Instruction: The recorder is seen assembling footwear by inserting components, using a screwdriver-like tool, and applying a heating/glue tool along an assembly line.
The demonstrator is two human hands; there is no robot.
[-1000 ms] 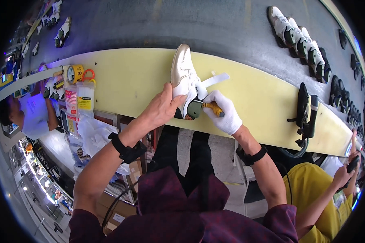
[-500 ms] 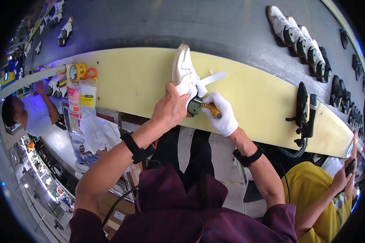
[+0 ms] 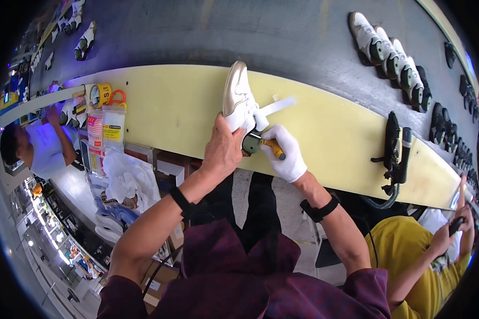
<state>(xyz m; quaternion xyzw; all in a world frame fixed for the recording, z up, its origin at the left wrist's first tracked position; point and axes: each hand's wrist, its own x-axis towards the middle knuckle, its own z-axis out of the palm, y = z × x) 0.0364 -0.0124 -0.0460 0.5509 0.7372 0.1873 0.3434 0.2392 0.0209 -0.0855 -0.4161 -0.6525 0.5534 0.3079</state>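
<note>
A white and beige shoe point(image 3: 239, 101) with a dark green heel lies on the pale yellow bench board point(image 3: 170, 106), its toe pointing away from me. My bare left hand point(image 3: 222, 142) is wrapped round its side. My right hand point(image 3: 287, 154), in a white glove, grips a hand tool with a yellow handle point(image 3: 274, 147). The tool's metal end reaches to the green heel; its tip is hidden, so its exact kind does not show. Beside the shoe's opening, a white strip point(image 3: 278, 106) sticks out over the board.
A grey conveyor point(image 3: 282, 37) beyond the board carries rows of white shoes point(image 3: 378, 45) and dark shoes. A black corded tool point(image 3: 393, 151) rests on the right. Tape point(image 3: 98, 95), red-handled scissors point(image 3: 118, 97) and plastic bags stand left. Co-workers sit at both sides.
The shoe and both hands appear slightly farther left and nearer to me. The tool's handle points a little more steeply toward me. Both grips stay the same.
</note>
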